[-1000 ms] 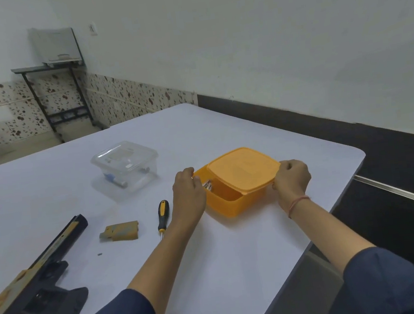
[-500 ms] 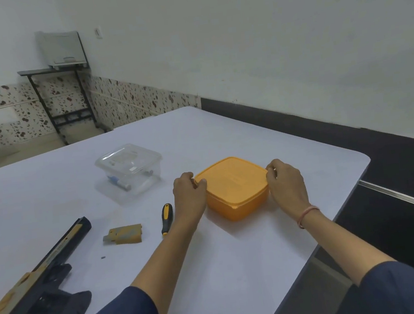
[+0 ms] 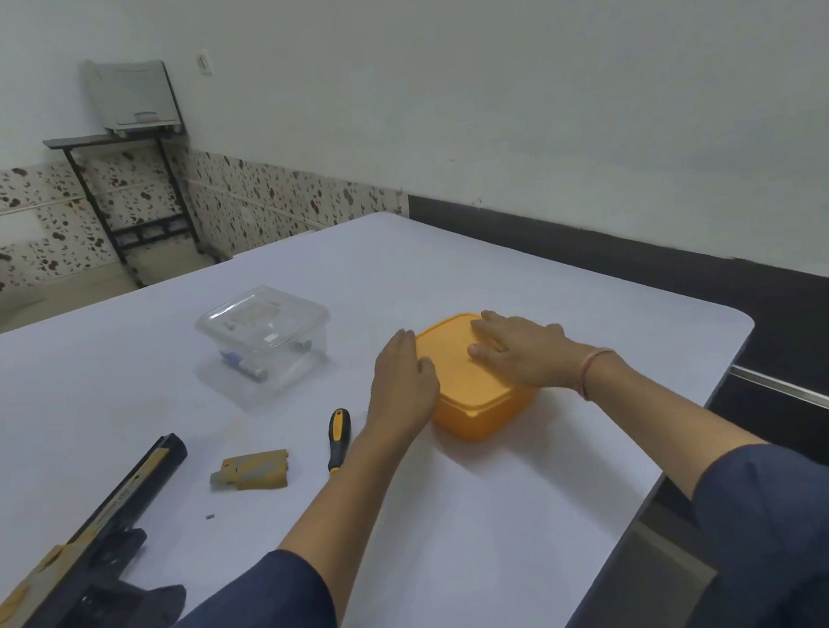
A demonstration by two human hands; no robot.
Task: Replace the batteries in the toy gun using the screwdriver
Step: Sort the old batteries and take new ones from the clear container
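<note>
An orange lidded box [image 3: 469, 400] sits closed on the white table [image 3: 452, 526]. My right hand [image 3: 519, 348] lies flat on its lid, fingers straight, pressing down. My left hand [image 3: 402, 382] rests against the box's left side with its fingers along the lid edge. The yellow-and-black screwdriver [image 3: 339, 438] lies just left of my left wrist. A tan battery cover [image 3: 252, 471] lies further left, with a tiny screw [image 3: 210, 516] below it. The black-and-tan toy gun [image 3: 78, 574] lies at the table's left front.
A clear plastic box [image 3: 265, 338] with its lid on holds small items, behind the screwdriver. The table's right edge [image 3: 720, 382] drops to a dark floor. A black metal stand [image 3: 130, 191] stands by the far wall.
The orange lid went from ajar to seated on the box. My right hand moved from the box's right side onto the lid top and flattened. My left hand stayed at the left side.
</note>
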